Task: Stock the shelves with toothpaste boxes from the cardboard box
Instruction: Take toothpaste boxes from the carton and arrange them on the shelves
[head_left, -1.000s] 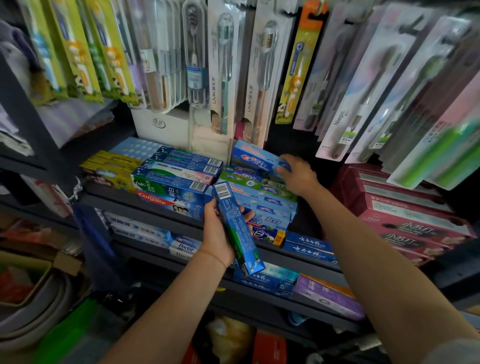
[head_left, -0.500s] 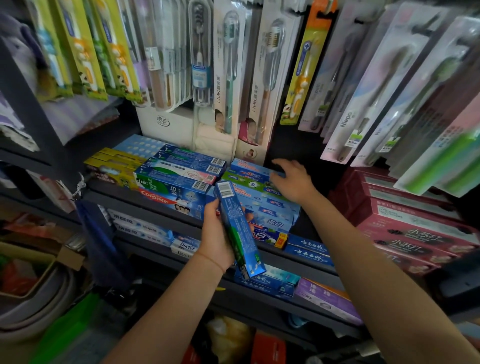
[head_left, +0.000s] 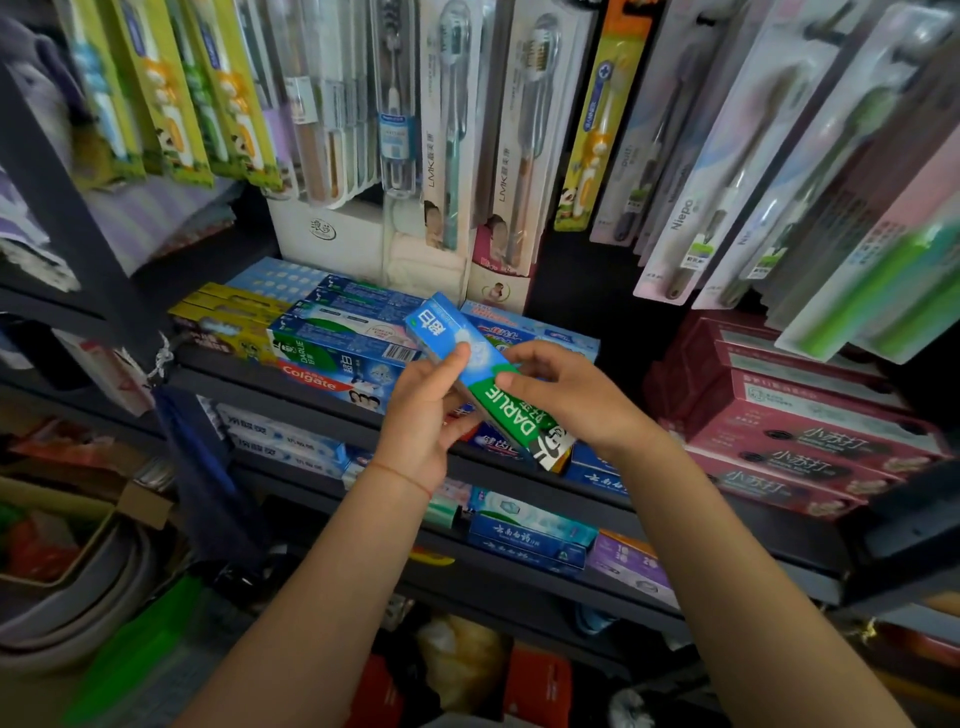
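The upper shelf (head_left: 291, 387) holds flat stacks of toothpaste boxes: yellow ones (head_left: 223, 317) at left, blue and green Darlie boxes over a red Colgate box (head_left: 322, 382) in the middle, maroon boxes (head_left: 810, 415) at right. In front of it, the left hand (head_left: 423, 415) and right hand (head_left: 566, 395) both grip a Darlie toothpaste box (head_left: 485, 379), held tilted. Half a second ago the left held it alone, narrow side up, while the right rested on the stack

Darlie box (head_left: 485, 382): middle hidden under left hand (head_left: 423, 415) thumb and right hand (head_left: 563, 397) fingers. Shelf stacks behind the grip partly covered by both hands. Hanging toothbrush packs (head_left: 519, 130) above cut by top edge. Floor items below the grip blurred, unidentifiable. Both forearms cut by bottom edge.
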